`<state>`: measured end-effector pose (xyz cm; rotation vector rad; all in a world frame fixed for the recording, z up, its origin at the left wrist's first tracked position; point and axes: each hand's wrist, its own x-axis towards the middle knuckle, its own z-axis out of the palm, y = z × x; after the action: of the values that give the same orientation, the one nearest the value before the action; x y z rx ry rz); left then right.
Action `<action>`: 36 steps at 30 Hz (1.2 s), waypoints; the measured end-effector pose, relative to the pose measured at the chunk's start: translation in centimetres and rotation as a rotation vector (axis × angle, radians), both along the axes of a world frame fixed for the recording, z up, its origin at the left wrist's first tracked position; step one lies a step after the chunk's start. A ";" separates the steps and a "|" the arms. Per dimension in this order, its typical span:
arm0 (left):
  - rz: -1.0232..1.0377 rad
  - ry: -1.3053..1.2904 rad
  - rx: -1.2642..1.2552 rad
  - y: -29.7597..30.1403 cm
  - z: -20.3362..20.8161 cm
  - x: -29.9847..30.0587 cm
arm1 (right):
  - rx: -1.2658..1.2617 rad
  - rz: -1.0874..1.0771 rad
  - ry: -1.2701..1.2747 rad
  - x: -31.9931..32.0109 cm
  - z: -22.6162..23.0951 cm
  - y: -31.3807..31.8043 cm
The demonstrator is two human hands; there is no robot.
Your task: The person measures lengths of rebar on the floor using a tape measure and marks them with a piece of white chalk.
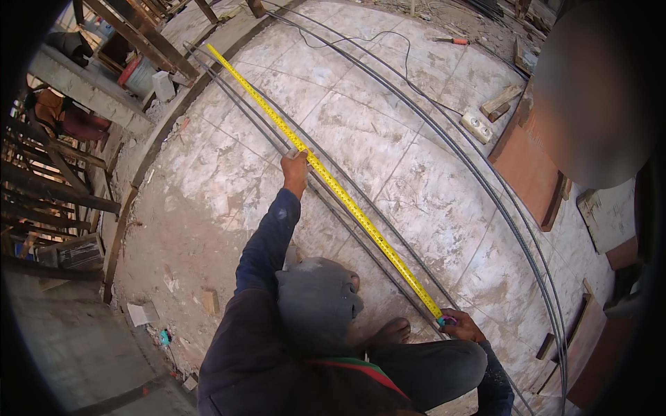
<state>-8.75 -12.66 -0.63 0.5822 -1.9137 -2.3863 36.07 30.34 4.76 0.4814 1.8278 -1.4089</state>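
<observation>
A yellow tape measure blade [374,236] runs diagonally across the floor, from the far left down to the near right. My left hand [296,172] is closed at the blade about midway, with my arm stretched forward; thin steel rods pass beside it. Low on the right, my right hand [463,326] grips the tape measure's case [444,321], of which a teal part shows between the fingers. Several dark steel rods [239,102] lie along both sides of the blade. I am squatting, with my knees and a bare foot [390,331] close to the rods.
Longer ribbed steel bars [444,128] curve along the right. A white power strip [476,128] with a black cable lies beyond them, near reddish boards [531,159] and a blurred person. An orange-handled tool [451,41] lies far off. At left, a raised edge borders timber and another person [66,114].
</observation>
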 end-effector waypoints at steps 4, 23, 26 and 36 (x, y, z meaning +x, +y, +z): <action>-0.062 0.051 0.037 3.6 1.2 4.0 | 0.104 0.200 0.076 -12.0 2.6 -3.2; 0.340 0.028 0.030 -6.4 -2.8 -6.5 | -0.130 0.176 0.155 -19.9 -2.7 -16.1; 0.311 0.054 0.068 -10.4 -2.4 -11.1 | -0.182 0.096 0.058 -16.1 -3.9 -13.4; 0.216 0.157 0.049 -14.7 -1.3 -18.8 | -0.037 0.114 0.260 -20.1 -2.3 -15.4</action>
<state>-27.52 -27.35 -1.93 0.5541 -1.6442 -2.2756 15.99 14.97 2.48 0.1780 1.9952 -1.4789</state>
